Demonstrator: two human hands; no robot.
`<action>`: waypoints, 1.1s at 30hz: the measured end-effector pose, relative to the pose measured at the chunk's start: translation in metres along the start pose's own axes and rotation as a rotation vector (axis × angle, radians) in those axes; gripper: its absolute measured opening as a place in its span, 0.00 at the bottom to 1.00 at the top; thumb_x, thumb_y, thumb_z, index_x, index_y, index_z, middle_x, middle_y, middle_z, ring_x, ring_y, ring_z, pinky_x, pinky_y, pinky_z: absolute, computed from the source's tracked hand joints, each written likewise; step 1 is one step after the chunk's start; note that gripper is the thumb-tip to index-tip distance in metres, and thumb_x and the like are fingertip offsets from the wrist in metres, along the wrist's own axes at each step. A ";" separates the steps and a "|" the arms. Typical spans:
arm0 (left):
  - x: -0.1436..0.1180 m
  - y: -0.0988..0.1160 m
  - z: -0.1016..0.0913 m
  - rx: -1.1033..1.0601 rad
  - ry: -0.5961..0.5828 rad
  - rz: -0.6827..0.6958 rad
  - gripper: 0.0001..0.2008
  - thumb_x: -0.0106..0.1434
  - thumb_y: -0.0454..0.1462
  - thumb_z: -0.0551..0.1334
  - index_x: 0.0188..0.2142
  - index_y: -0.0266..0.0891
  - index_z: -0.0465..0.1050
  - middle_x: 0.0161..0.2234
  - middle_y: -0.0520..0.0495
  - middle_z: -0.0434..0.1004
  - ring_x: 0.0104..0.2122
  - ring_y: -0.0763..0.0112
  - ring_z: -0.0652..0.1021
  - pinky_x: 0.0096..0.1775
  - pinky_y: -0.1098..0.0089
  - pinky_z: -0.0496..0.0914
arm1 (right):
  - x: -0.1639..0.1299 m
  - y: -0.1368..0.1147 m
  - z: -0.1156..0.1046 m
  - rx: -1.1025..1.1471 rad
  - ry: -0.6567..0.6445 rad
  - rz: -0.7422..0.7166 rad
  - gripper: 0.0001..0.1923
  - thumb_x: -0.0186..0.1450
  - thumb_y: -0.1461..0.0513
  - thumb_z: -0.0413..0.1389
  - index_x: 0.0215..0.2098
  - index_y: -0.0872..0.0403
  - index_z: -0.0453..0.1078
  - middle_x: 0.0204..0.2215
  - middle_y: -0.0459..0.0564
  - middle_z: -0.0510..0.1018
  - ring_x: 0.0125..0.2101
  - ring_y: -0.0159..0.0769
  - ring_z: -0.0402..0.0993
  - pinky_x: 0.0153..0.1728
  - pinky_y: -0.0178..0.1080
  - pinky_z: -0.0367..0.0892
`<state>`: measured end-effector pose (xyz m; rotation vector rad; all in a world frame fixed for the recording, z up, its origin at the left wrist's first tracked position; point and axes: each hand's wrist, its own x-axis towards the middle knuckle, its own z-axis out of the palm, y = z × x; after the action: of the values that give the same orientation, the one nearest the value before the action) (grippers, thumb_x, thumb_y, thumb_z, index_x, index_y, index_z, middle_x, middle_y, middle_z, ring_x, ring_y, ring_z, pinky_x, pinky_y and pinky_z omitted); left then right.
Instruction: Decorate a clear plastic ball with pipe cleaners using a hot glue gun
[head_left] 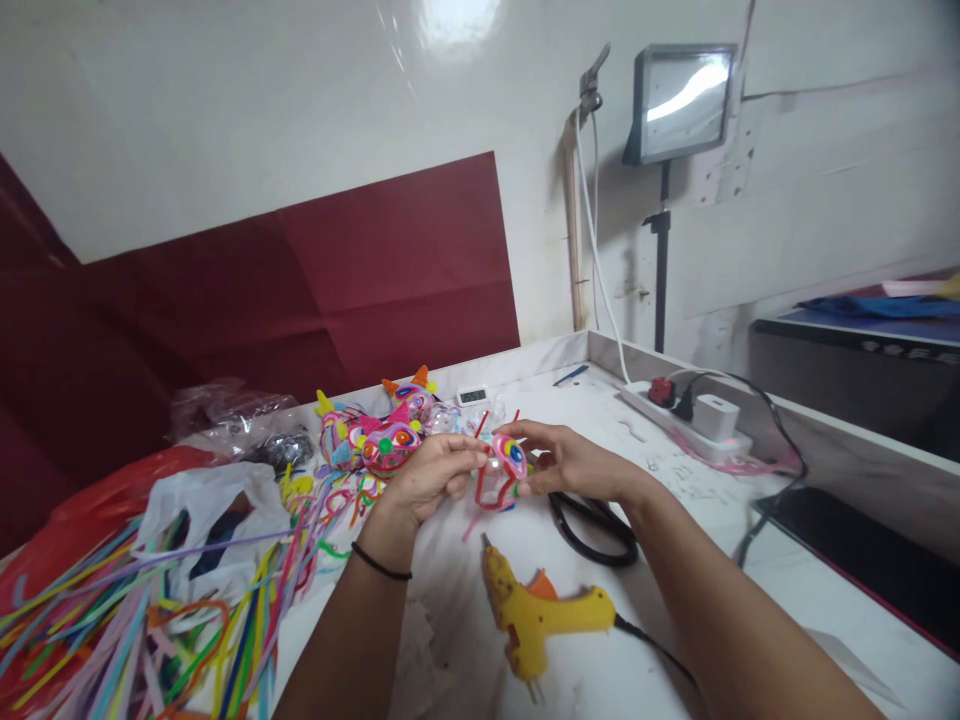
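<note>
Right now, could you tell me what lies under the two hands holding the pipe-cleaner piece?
Below the left hand and right hand holding the pipe-cleaner piece lie a yellow glue gun and black scissors; the right wrist covers part of the scissors.

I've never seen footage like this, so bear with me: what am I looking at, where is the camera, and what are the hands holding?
There is no machine here. One camera sits on a person's head, looking forward and down at their own bare hands over a white table. The left hand and right hand together pinch a small pink craft piece with red pipe-cleaner ends. In front lies a yellow glue gun, beside it black scissors. To the left is a heap of pipe cleaners, behind it finished masks. A power strip lies at the right.
</note>
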<state>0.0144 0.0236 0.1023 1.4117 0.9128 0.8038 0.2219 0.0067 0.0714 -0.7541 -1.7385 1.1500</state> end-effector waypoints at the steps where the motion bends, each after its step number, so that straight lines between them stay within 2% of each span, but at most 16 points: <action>1: 0.000 0.000 0.000 0.020 0.011 0.009 0.11 0.48 0.36 0.68 0.32 0.34 0.76 0.13 0.59 0.62 0.10 0.87 0.54 0.15 0.78 0.50 | 0.000 -0.001 0.000 -0.006 0.010 -0.002 0.28 0.48 0.65 0.66 0.48 0.50 0.72 0.34 0.44 0.76 0.33 0.34 0.71 0.32 0.34 0.68; 9: -0.006 0.009 0.014 0.207 0.179 0.141 0.10 0.53 0.38 0.65 0.34 0.34 0.73 0.16 0.57 0.68 0.11 0.83 0.63 0.17 0.78 0.56 | 0.007 0.006 -0.001 -0.087 0.071 -0.029 0.32 0.48 0.62 0.67 0.51 0.50 0.68 0.48 0.50 0.73 0.43 0.39 0.70 0.37 0.38 0.68; 12: -0.008 0.010 0.017 0.266 0.209 0.185 0.10 0.58 0.40 0.61 0.34 0.35 0.73 0.14 0.58 0.66 0.11 0.82 0.63 0.18 0.78 0.57 | 0.008 0.010 -0.001 -0.085 0.125 -0.037 0.33 0.49 0.61 0.67 0.53 0.50 0.67 0.49 0.51 0.72 0.45 0.41 0.69 0.38 0.40 0.68; 15: -0.009 0.010 0.019 0.341 0.214 0.221 0.13 0.58 0.44 0.62 0.34 0.35 0.73 0.20 0.55 0.71 0.11 0.83 0.62 0.17 0.77 0.56 | 0.009 0.012 -0.001 -0.073 0.166 -0.044 0.34 0.49 0.61 0.67 0.54 0.51 0.66 0.49 0.52 0.72 0.45 0.42 0.68 0.37 0.40 0.68; 18: -0.009 0.010 0.021 0.401 0.234 0.213 0.18 0.53 0.46 0.66 0.38 0.36 0.72 0.28 0.49 0.75 0.17 0.77 0.71 0.16 0.76 0.57 | 0.010 0.011 0.000 -0.075 0.182 -0.052 0.35 0.48 0.61 0.67 0.54 0.51 0.65 0.51 0.53 0.71 0.45 0.42 0.68 0.35 0.39 0.69; 21: -0.009 0.010 0.023 0.455 0.283 0.227 0.20 0.50 0.45 0.68 0.39 0.35 0.72 0.32 0.45 0.76 0.27 0.68 0.78 0.21 0.75 0.65 | 0.011 0.011 0.001 -0.081 0.188 -0.063 0.36 0.49 0.60 0.67 0.55 0.53 0.64 0.50 0.54 0.71 0.45 0.42 0.68 0.34 0.38 0.68; 25: -0.007 0.009 0.025 0.460 0.328 0.257 0.16 0.50 0.42 0.68 0.36 0.35 0.72 0.30 0.47 0.75 0.26 0.69 0.77 0.28 0.71 0.69 | 0.011 0.012 0.002 -0.110 0.189 -0.083 0.34 0.50 0.61 0.66 0.54 0.51 0.64 0.50 0.53 0.71 0.44 0.41 0.69 0.33 0.38 0.68; 33: -0.004 0.005 0.027 0.492 0.406 0.246 0.11 0.49 0.40 0.67 0.32 0.36 0.72 0.25 0.51 0.74 0.23 0.72 0.75 0.27 0.72 0.67 | 0.012 0.016 0.004 -0.191 0.223 -0.135 0.34 0.50 0.60 0.67 0.55 0.50 0.65 0.47 0.52 0.74 0.42 0.40 0.71 0.34 0.38 0.68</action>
<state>0.0367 0.0083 0.1060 1.8496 1.3286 1.1291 0.2136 0.0219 0.0598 -0.8329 -1.6961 0.7859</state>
